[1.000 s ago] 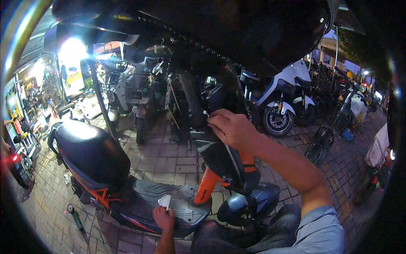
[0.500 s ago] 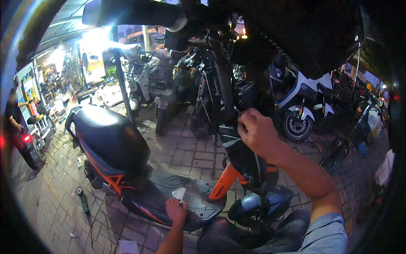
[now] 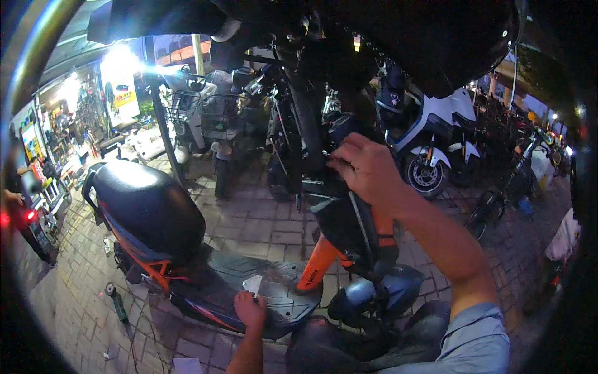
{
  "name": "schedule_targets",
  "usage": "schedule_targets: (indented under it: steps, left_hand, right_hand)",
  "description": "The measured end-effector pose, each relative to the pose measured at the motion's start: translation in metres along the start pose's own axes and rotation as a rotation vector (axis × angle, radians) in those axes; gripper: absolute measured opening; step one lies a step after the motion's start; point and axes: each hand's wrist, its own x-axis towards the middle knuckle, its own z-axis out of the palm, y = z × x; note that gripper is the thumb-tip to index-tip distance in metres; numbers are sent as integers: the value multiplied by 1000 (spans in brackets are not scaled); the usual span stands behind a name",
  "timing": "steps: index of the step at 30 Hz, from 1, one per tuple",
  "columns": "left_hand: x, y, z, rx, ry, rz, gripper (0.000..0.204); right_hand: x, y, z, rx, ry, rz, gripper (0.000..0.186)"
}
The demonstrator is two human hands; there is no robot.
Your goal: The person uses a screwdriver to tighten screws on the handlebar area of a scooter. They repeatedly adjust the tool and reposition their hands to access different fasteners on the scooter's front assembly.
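An electric scooter with a black seat (image 3: 149, 202), a dark footboard (image 3: 277, 287) and an orange frame tube (image 3: 318, 262) stands in front of me. My left hand (image 3: 250, 309) is closed on a small pale flat piece (image 3: 252, 284) low over the footboard; its exact kind is unclear. My right hand (image 3: 369, 167) is raised beside the dark steering column (image 3: 306, 124). Its thumb and fingers are pinched together close to the column. Whatever they hold, if anything, is too small and dark to name. Handlebar parts overhead are mostly lost in shadow.
A green handheld power tool (image 3: 117, 304) with a cord lies on the paving (image 3: 81, 293) at left. Parked scooters, including a white one (image 3: 439, 121), line the back. A person (image 3: 18, 199) stands at the far left by a lit workshop. Pale paper (image 3: 187, 365) lies near the bottom edge.
The view has swung slightly right, so the scene sits further left. My right hand's fingers have straightened somewhat into a pinch near the column. My left hand keeps the pale piece over the footboard.
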Motion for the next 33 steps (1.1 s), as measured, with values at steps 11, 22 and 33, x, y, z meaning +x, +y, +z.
schedule_targets:
  steps: [11,22,33]
  left_hand:
    - [1,4,-4,-18,3,1,19]
    - [-2,-10,12,16,5,27,19]
    - [1,1,5,-7,5,23,20]
  right_hand:
    - [43,20,-8,27,-38,184,18]
    - [31,12,-6,-41,-83,190,19]
    - [-19,9,11,-24,-8,-7,12]
